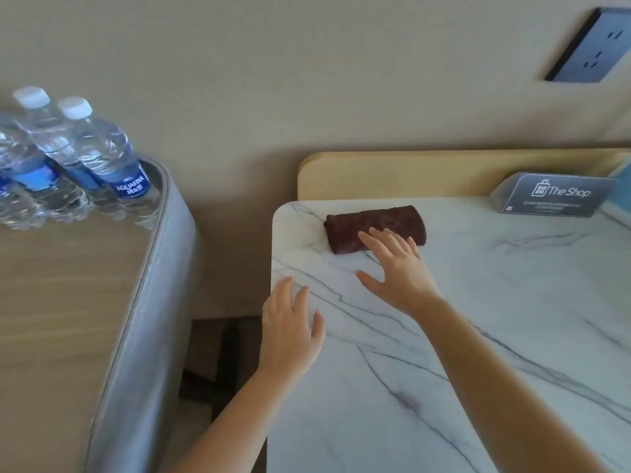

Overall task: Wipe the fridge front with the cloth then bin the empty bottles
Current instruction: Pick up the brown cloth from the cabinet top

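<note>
One folded brown cloth (375,227) lies near the back left corner of the marble counter (512,302). The right hand (399,271), fingers spread, reaches the cloth's near edge and grips nothing. The left hand (290,329) lies flat and empty at the counter's edge. Two capped bottles (102,148) stand on the side table (68,302), others cut off at the left

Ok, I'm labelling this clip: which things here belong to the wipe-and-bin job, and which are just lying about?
Job: folded brown cloth; Aquafina bottles; right hand, fingers over the cloth.
Lying about: The Shop sign; wall socket; marble counter.
</note>
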Action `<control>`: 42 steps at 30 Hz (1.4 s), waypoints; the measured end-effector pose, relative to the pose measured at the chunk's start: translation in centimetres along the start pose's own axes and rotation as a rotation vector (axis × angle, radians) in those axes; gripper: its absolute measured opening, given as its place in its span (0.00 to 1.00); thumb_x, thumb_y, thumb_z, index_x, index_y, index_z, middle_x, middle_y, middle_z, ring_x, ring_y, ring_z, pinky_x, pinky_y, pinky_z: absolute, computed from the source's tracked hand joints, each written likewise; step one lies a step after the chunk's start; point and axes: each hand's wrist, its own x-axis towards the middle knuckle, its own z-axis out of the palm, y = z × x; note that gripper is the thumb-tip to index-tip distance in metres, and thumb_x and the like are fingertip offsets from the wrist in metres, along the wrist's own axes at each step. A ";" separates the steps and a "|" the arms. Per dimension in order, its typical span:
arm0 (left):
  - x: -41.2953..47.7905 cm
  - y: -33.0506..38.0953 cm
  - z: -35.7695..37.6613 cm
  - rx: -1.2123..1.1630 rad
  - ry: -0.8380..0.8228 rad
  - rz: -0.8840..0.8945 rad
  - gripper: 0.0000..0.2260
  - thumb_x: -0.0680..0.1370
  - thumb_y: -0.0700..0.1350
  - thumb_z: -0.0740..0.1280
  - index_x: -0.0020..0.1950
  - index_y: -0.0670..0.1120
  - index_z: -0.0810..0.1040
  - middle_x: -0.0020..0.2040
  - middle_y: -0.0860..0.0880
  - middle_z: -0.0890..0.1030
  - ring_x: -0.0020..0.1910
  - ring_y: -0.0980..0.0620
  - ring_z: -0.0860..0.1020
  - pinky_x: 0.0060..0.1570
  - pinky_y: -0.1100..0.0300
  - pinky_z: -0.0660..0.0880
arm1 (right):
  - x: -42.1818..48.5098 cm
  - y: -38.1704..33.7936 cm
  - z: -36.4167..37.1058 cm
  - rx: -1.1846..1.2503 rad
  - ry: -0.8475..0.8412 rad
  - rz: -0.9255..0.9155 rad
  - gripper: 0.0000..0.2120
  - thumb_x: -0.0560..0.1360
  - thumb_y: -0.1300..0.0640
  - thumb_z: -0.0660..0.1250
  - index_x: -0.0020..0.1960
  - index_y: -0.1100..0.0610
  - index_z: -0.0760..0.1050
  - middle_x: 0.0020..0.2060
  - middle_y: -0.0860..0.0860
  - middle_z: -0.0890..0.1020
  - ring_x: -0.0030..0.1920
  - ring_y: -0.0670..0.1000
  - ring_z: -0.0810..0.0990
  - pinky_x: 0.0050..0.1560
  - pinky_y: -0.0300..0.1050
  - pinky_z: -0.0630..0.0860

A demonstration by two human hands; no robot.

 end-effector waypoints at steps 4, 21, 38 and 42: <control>0.2 0.0 -0.1 -0.026 0.012 -0.005 0.18 0.72 0.49 0.63 0.59 0.43 0.76 0.64 0.40 0.73 0.65 0.42 0.71 0.59 0.48 0.69 | 2.6 0.9 0.7 -0.093 -0.058 -0.080 0.33 0.74 0.43 0.63 0.74 0.50 0.55 0.73 0.52 0.61 0.74 0.54 0.54 0.71 0.60 0.46; 0.2 -0.2 0.2 -0.065 0.033 -0.023 0.17 0.70 0.48 0.65 0.58 0.46 0.75 0.65 0.44 0.72 0.65 0.45 0.70 0.56 0.50 0.72 | 8.1 4.6 0.4 -0.116 -0.120 -0.128 0.34 0.67 0.45 0.69 0.71 0.43 0.61 0.62 0.51 0.70 0.65 0.54 0.65 0.67 0.57 0.57; 0.2 -0.2 0.0 -0.071 0.004 -0.025 0.17 0.71 0.49 0.64 0.58 0.44 0.75 0.65 0.43 0.72 0.66 0.45 0.69 0.58 0.49 0.70 | 2.4 -1.6 1.4 -0.181 -0.112 0.293 0.37 0.69 0.36 0.63 0.71 0.50 0.55 0.59 0.57 0.69 0.57 0.58 0.69 0.52 0.51 0.69; 0.3 -0.2 0.1 -0.076 -0.006 -0.038 0.18 0.71 0.50 0.62 0.59 0.44 0.76 0.66 0.43 0.72 0.67 0.45 0.69 0.59 0.48 0.69 | 2.5 -1.3 1.2 -0.090 -0.111 0.274 0.39 0.69 0.36 0.63 0.73 0.46 0.51 0.61 0.57 0.66 0.59 0.58 0.67 0.55 0.51 0.68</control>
